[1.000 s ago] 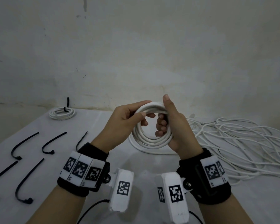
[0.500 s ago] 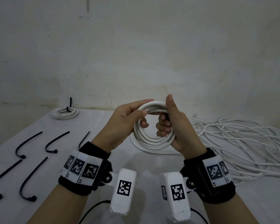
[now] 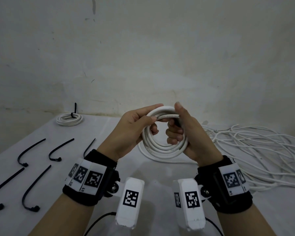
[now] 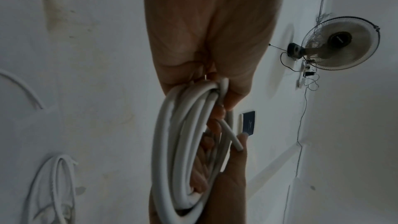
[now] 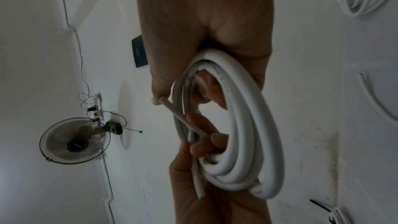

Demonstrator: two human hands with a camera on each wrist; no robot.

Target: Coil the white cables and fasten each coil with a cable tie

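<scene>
A white-covered counter (image 3: pixel 109 133) stands against a stained plaster wall (image 3: pixel 160 57); a wall fan (image 4: pixel 340 43) is mounted above. Both grips hold the white cable coil (image 3: pixel 163 147) upright above the counter, ring facing the person: left hand (image 3: pixel 131 128) pinching its top, right hand (image 3: pixel 191 133) curled through it. Loose cables (image 3: pixel 254 150) lie right, black cable ties (image 3: pixel 31 150) left, a tied coil (image 3: pixel 69 119) far left.

You wear black wrist bands (image 3: pixel 90 193) on bare forearms, each carrying white blocks printed with black square codes. White camera housings (image 3: pixel 130 201) hang beneath on screwed brackets, trailing thin black cables (image 3: pixel 99 222).
</scene>
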